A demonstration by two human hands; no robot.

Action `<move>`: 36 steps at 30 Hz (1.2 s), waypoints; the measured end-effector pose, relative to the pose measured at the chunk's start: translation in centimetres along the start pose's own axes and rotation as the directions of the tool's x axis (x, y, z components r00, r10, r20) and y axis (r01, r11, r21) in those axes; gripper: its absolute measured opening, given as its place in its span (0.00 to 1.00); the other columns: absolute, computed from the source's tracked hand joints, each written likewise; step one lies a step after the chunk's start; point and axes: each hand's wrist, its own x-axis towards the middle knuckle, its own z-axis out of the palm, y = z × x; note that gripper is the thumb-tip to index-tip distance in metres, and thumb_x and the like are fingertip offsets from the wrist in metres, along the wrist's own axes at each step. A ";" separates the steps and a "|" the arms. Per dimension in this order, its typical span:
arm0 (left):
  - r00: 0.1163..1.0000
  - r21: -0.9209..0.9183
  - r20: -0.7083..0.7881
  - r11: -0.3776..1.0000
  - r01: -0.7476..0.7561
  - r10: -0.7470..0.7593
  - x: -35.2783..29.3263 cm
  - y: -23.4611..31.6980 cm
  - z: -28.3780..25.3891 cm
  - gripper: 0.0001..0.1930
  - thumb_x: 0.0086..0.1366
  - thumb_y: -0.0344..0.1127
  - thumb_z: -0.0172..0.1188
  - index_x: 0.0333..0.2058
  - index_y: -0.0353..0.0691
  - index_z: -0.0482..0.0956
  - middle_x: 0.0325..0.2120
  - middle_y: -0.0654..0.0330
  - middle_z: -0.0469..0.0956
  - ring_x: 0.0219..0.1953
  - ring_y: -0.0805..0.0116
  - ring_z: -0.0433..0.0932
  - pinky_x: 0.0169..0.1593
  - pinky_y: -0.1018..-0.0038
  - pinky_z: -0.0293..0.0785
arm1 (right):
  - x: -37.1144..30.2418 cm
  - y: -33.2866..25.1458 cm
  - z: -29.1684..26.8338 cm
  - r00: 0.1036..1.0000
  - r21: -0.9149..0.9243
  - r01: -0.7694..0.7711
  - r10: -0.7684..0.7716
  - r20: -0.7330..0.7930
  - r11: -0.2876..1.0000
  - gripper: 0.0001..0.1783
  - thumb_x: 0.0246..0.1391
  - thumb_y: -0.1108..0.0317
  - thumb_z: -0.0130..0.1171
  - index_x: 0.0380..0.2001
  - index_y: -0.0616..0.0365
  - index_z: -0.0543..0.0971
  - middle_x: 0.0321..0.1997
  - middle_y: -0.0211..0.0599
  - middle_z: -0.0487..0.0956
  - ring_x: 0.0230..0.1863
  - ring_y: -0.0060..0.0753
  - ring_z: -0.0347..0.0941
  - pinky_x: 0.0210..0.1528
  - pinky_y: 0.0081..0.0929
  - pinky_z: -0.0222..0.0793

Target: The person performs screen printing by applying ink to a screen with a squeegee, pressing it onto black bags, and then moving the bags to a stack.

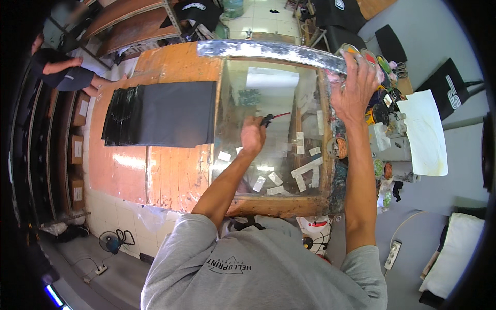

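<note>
Over the glass pane (276, 155), left hand (253, 135) closed in a fist, clamped on a small dark tool (266, 121). Thin red end of the tool points right, about mid-pane; from where I stand, cannot tell whether it touches the glass. Forearm comes across from the near edge.

Right hand (356, 85) up at the far right corner, fingers bent over the end of a bar (268, 50) smeared white and blue-grey. Fingers slightly parted; how firmly they grip, I cannot tell. Paint tins (383, 63) just beside that hand, scissors (401, 71) a little further right.

Pane edged in wood, set at the right part of the bench (178, 168). Pale strips (306, 168) scattered at its near and right sides, some overlapping. Left of the pane, black sheets (178, 111) overlapping in a row, edges bunched at the left end. White sheet (424, 137) well to the right, past the tins.

Beyond the bench's far left corner, another person (57, 70) in dark clothes. Fan (109, 242) on the floor, near left.
</note>
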 end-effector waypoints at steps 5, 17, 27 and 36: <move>0.860 -0.479 0.376 0.867 -0.138 0.344 -4.6 13.8 0.6 0.21 0.62 0.30 0.60 0.55 0.39 0.77 0.51 0.43 0.75 0.53 0.38 0.74 0.57 0.52 0.72 | 1.2 0.6 -0.8 0.996 -0.039 0.030 -0.026 0.085 0.999 0.33 0.63 0.44 0.56 0.66 0.46 0.70 0.61 0.46 0.72 0.64 0.54 0.63 0.71 0.64 0.46; 0.954 0.342 -0.245 0.905 0.252 -0.173 -5.1 -8.4 -11.7 0.31 0.71 0.39 0.57 0.69 0.34 0.64 0.70 0.38 0.61 0.74 0.35 0.54 0.74 0.43 0.49 | 3.7 1.8 1.0 0.998 -0.045 0.052 -0.054 -0.034 0.998 0.32 0.69 0.37 0.45 0.65 0.44 0.72 0.63 0.41 0.73 0.66 0.50 0.63 0.73 0.65 0.43; 0.943 0.139 -0.247 0.955 0.262 -0.223 -5.8 -10.3 -12.1 0.13 0.65 0.35 0.65 0.46 0.37 0.86 0.49 0.48 0.83 0.58 0.48 0.75 0.62 0.56 0.69 | 4.8 2.2 1.6 0.999 -0.053 0.020 -0.022 -0.038 0.998 0.32 0.68 0.36 0.45 0.65 0.43 0.73 0.63 0.40 0.73 0.67 0.49 0.64 0.74 0.64 0.41; 0.828 -0.116 -0.461 0.947 0.300 -0.318 -1.8 -9.9 -15.3 0.09 0.69 0.33 0.63 0.42 0.33 0.83 0.46 0.47 0.85 0.54 0.50 0.80 0.64 0.57 0.65 | 4.5 1.7 1.2 0.999 -0.018 0.021 -0.022 -0.033 1.000 0.32 0.69 0.36 0.44 0.64 0.44 0.73 0.63 0.40 0.74 0.67 0.48 0.64 0.74 0.63 0.41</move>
